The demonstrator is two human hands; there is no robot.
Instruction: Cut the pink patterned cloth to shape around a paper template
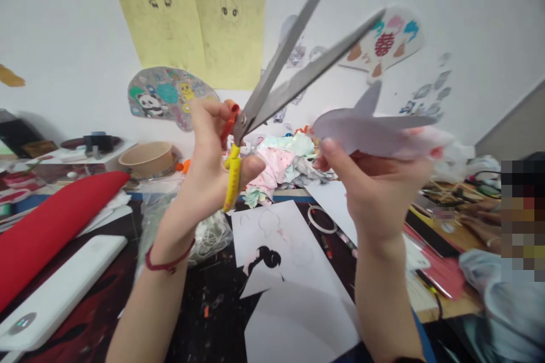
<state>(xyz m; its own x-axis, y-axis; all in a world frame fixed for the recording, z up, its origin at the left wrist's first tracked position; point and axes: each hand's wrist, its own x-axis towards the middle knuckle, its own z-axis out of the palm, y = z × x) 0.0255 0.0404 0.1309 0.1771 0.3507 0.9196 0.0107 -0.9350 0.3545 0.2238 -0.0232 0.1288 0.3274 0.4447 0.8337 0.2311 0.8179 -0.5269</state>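
Grip clenched, the left hand (208, 167) holds yellow-handled scissors (272, 82) open while the right hand (377, 195) pinches a folded lilac paper cutout (366, 133) in midair just beside them, where a slip could nick fingers or tear the paper.

This was a paper-craft workroom, more studio than home. Yellow sheets (157, 22) with pencilled faces hung on the white wall (72, 22), among fan-shaped cutouts, one printed with a panda (170, 96) and one bearing a red double-happiness character (385, 42). The dark surface (204, 317) below carried white paper (272, 244) with a black silhouette, a heap of pastel paper scraps (281, 164) and a long red roll (55, 227). Large scissors (272, 85) were in use, and another person's hands (481, 221) rested at a wooden surface (443, 232) nearby.
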